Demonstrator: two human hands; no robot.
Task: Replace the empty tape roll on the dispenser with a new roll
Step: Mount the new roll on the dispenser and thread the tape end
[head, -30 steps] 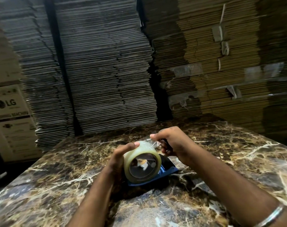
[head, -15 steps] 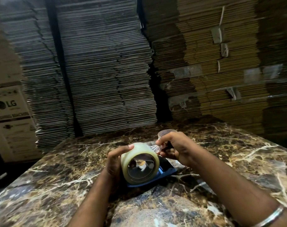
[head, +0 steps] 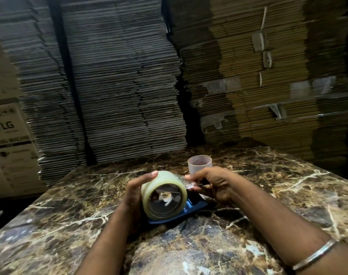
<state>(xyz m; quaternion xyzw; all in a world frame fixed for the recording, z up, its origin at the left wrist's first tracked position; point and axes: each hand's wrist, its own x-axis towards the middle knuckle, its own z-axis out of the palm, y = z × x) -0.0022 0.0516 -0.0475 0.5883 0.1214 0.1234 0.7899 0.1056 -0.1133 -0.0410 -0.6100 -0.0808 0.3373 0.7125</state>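
A full roll of clear tape (head: 163, 184) sits on the blue dispenser (head: 191, 209), which rests on the marble table (head: 268, 195). My left hand (head: 134, 193) wraps the roll's left side, thumb on top. My right hand (head: 214, 184) pinches the loose clear tape end (head: 186, 182) at the roll's right, over the dispenser's front. The empty core (head: 199, 164), a pale translucent ring, stands on the table just behind my right hand.
Tall stacks of flattened cardboard (head: 119, 86) rise right behind the table's far edge. A white printed carton (head: 8, 147) stands at the left, beyond the table's left edge. A metal bangle (head: 314, 257) is on my right wrist.
My right hand has drawn the tape end a little to the right and lowered, uncovering the empty core behind it. My left hand stays on the roll.
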